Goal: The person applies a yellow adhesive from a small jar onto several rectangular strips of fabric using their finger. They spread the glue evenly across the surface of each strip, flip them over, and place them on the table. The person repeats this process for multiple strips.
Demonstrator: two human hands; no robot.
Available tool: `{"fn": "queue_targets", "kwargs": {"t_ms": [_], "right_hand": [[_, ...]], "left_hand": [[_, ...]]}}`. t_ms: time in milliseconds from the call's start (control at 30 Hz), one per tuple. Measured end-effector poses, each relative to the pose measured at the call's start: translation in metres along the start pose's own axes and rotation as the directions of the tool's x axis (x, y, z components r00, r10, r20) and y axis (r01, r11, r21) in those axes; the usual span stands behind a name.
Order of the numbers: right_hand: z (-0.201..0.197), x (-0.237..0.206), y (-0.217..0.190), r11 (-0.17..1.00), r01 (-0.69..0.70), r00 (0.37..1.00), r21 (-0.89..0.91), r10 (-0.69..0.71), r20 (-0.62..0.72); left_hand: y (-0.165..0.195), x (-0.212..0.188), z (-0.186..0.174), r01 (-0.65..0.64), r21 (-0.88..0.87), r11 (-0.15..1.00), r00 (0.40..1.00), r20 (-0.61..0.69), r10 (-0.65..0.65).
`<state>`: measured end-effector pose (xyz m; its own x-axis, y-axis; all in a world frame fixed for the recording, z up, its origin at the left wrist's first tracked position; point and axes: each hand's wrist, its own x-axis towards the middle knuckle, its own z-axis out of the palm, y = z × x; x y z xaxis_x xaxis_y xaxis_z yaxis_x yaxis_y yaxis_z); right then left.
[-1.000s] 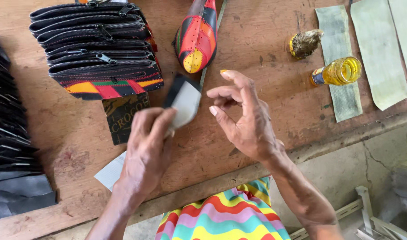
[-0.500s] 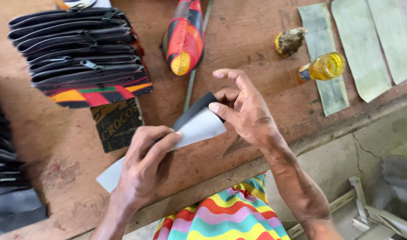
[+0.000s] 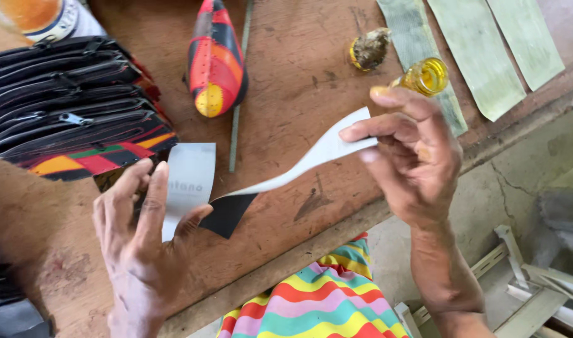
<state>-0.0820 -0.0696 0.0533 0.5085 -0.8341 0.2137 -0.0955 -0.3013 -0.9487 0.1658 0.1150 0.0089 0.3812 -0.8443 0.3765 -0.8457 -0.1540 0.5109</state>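
Note:
My left hand (image 3: 139,235) holds a small flat piece with a white face (image 3: 187,181) and a black underside (image 3: 227,213). From it a long white backing strip (image 3: 311,156) curls up to the right. My right hand (image 3: 412,156) pinches the far end of that strip between thumb and forefinger, above the brown wooden table (image 3: 293,94).
A stack of black zippered pouches with colourful trim (image 3: 73,119) lies at the left. A red, black and yellow fabric piece (image 3: 216,59) lies at the top centre. A small glass of yellow liquid (image 3: 424,76), a grimy brush (image 3: 369,49) and pale green strips (image 3: 474,56) sit at the right.
My right hand has pulled the white strip away up and to the right, peeling it off the piece in my left hand. The hands have moved apart.

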Motion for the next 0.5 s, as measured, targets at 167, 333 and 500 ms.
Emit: {"fn": "queue_targets", "kwargs": {"t_ms": [167, 333, 500], "right_hand": [[-0.003, -0.002, -0.003, 0.984, 0.123, 0.991, 0.133, -0.128, 0.034], [-0.014, -0.013, -0.02, 0.979, 0.2, 0.978, 0.035, -0.197, -0.072], [-0.045, -0.037, -0.052, 0.986, 0.164, 0.932, -0.031, -0.165, -0.323]], "left_hand": [[0.034, 0.019, 0.002, -0.093, -0.033, 0.995, 0.995, -0.038, 0.092], [0.054, 0.062, 0.025, -0.164, -0.606, 0.778, 0.953, 0.107, 0.284], [0.072, 0.081, 0.052, 0.409, -0.787, 0.462, 0.728, 0.586, 0.355]]}}
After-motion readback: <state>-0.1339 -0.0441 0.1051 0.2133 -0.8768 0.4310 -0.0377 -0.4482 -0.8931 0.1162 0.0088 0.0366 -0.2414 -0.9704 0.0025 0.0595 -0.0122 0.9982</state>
